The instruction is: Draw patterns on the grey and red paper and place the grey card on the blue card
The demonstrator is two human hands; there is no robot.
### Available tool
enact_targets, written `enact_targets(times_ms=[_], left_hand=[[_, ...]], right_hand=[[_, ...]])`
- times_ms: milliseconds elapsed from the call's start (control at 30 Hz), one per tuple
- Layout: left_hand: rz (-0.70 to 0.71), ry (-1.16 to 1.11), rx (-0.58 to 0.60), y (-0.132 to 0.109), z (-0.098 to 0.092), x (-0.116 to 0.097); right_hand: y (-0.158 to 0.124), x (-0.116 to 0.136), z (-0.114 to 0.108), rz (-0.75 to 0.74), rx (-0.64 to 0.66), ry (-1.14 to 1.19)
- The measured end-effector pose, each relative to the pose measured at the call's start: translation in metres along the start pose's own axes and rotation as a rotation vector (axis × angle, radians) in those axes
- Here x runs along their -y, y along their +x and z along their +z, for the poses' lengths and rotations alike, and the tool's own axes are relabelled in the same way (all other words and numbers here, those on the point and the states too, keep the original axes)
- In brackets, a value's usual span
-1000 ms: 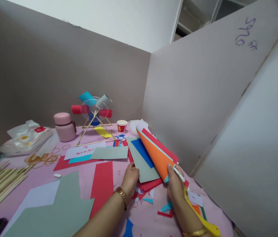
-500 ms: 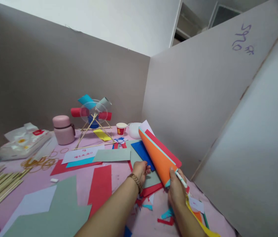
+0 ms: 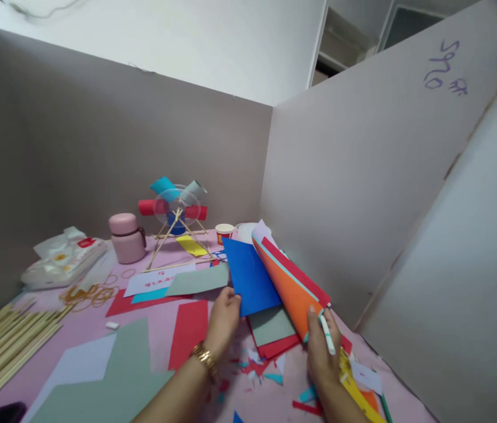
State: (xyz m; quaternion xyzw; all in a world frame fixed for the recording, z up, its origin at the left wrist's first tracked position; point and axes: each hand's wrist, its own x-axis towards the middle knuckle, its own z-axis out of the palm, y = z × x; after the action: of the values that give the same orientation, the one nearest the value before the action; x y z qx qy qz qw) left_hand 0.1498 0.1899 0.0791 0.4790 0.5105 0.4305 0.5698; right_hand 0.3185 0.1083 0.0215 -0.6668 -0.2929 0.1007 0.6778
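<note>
My left hand (image 3: pixel 223 319), with a gold watch at the wrist, pinches the lower left corner of a blue sheet (image 3: pixel 251 276). In my right hand (image 3: pixel 322 343) are several lifted sheets, an orange one (image 3: pixel 290 291) in front and a red one (image 3: pixel 304 276) behind, together with a white marker (image 3: pixel 326 335). Under the blue sheet lie a grey-green sheet (image 3: pixel 275 326) and red paper. Small red and light blue scraps (image 3: pixel 274 378) are scattered on the pink cloth below.
A stick frame with a clear wheel (image 3: pixel 177 202) and paper tubes stands at the back, beside a pink flask (image 3: pixel 127 239) and paper cup (image 3: pixel 224 232). Wooden sticks (image 3: pixel 6 346), rubber bands (image 3: pixel 90 295) and a tissue pack (image 3: pixel 64 258) lie left. Grey panels enclose the table.
My left hand has moved left and pulled the blue sheet out to the left from beneath the lifted sheets. My right hand still holds those sheets and the marker. The view has shifted slightly.
</note>
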Motion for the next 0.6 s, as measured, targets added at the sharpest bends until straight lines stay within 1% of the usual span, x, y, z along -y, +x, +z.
enact_targets(times_ms=[100,200,233,300,333,400,433,467,500,567,600], left_hand=[[0.05,-0.072,-0.005,-0.029,-0.051,-0.008],[0.041,-0.15,-0.022,-0.057,-0.091,-0.01],[0.033,-0.177,-0.022,-0.065,-0.1,-0.008],[0.015,-0.226,-0.011,-0.079,-0.114,-0.003],[0.008,-0.247,-0.001,-0.084,-0.118,0.0],[0.0,-0.279,0.033,-0.094,-0.123,0.007],[-0.001,-0.29,0.058,-0.098,-0.123,0.01],[0.0,-0.298,0.086,-0.102,-0.124,0.014],[0.002,-0.305,0.116,-0.105,-0.123,0.017],[0.002,-0.308,0.175,-0.112,-0.122,0.023],[0.002,-0.306,0.198,-0.114,-0.121,0.025]], right_hand=[[-0.01,0.008,0.001,-0.059,0.117,-0.081],[-0.02,0.016,0.006,-0.13,0.314,-0.134],[-0.023,0.019,0.007,-0.149,0.381,-0.146],[-0.027,0.024,0.007,-0.189,0.482,-0.174],[-0.029,0.028,0.006,-0.209,0.507,-0.18],[-0.034,0.039,0.003,-0.217,0.517,-0.146],[-0.036,0.047,0.001,-0.18,0.531,-0.088],[-0.04,0.056,0.0,-0.107,0.561,-0.008],[-0.044,0.066,-0.001,0.001,0.618,0.095],[-0.053,0.084,-0.002,0.273,0.772,0.265],[-0.058,0.091,-0.001,0.365,0.817,0.316]])
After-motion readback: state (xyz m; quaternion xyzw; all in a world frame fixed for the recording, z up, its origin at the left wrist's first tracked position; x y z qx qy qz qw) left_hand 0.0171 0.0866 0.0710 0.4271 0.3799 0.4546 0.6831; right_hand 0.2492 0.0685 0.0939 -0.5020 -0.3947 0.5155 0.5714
